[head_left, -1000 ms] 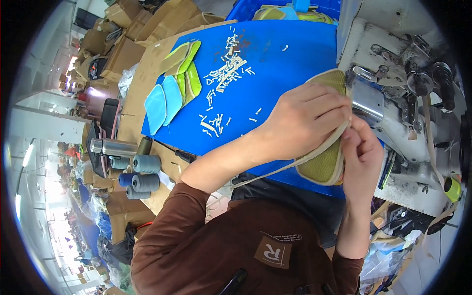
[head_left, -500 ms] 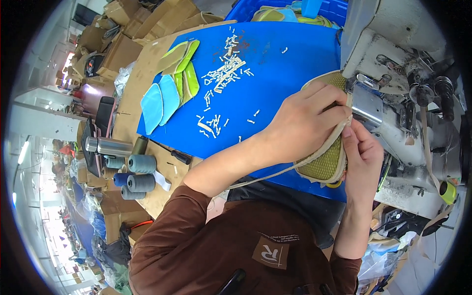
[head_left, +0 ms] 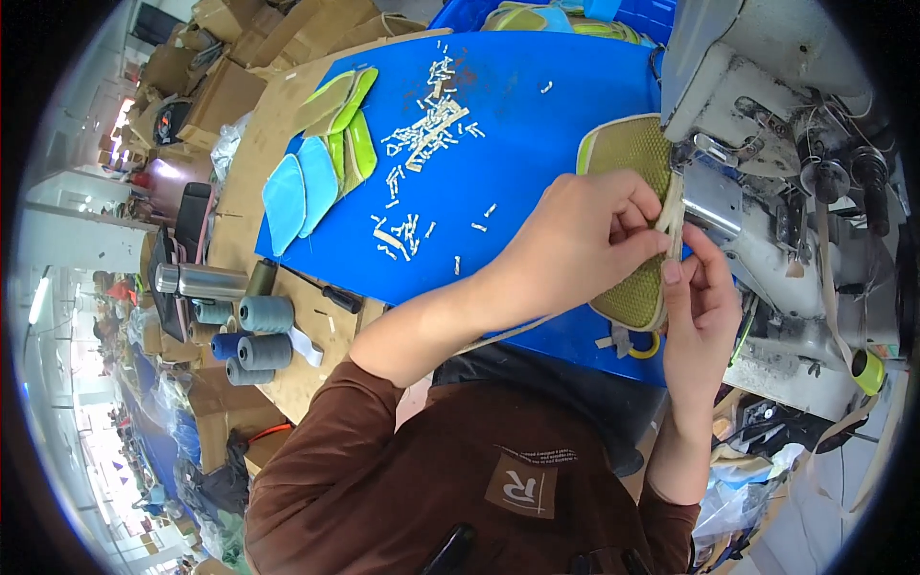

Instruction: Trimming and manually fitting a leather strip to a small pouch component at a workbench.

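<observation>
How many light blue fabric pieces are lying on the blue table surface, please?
2. One light blue piece lies farthest left; the other piece is just right of it, beside green pieces. More could be hidden underneath.

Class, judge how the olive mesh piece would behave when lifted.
The olive mesh piece is probably light, since it looks like flat fabric. It may bend without flopping fully, as pale trim along its edge seems to help it keep its outline. Its textured weave suggests it isn't very slippery.

Left grip (head_left: 580, 235) and right grip (head_left: 704, 311) on olive mesh piece (head_left: 625, 155) beside pale machine (head_left: 762, 251)
</observation>
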`<act>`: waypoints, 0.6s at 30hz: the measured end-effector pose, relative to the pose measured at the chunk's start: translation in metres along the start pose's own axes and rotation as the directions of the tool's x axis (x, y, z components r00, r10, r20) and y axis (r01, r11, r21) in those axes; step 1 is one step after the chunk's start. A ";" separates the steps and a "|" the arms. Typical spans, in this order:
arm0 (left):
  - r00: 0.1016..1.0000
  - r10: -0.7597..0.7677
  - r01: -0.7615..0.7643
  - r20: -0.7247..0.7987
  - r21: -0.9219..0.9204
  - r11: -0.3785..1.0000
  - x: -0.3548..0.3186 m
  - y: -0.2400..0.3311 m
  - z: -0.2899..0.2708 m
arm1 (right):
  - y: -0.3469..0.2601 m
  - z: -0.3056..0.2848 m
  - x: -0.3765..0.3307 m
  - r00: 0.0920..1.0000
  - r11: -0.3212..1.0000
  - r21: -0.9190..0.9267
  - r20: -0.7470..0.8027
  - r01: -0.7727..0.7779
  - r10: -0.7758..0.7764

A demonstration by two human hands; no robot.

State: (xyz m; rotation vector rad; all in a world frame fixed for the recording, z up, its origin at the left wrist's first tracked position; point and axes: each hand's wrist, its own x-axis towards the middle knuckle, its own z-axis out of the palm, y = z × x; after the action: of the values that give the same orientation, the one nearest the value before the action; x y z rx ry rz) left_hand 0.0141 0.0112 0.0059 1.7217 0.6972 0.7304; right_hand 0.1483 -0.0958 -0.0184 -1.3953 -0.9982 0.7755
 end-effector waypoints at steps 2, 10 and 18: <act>0.972 -0.197 0.215 0.125 -0.158 0.964 0.003 -0.001 -0.003 | 0.001 -0.004 -0.007 0.998 0.998 -0.055 -0.064 0.022 -0.026; 0.927 -0.293 0.375 0.236 -0.604 0.703 -0.006 -0.001 0.011 | 0.047 -0.026 -0.037 0.949 0.542 -0.787 0.306 0.294 -0.070; 0.939 -0.269 0.343 0.214 -0.640 0.688 -0.007 -0.010 0.016 | 0.027 -0.028 -0.024 0.855 0.083 -0.868 0.461 0.490 -0.238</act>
State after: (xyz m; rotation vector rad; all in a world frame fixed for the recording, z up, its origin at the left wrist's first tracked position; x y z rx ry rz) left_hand 0.0211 -0.0018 -0.0079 0.9306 0.5364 0.5519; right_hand 0.1670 -0.1281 -0.0449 -1.9799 -2.1697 -0.3389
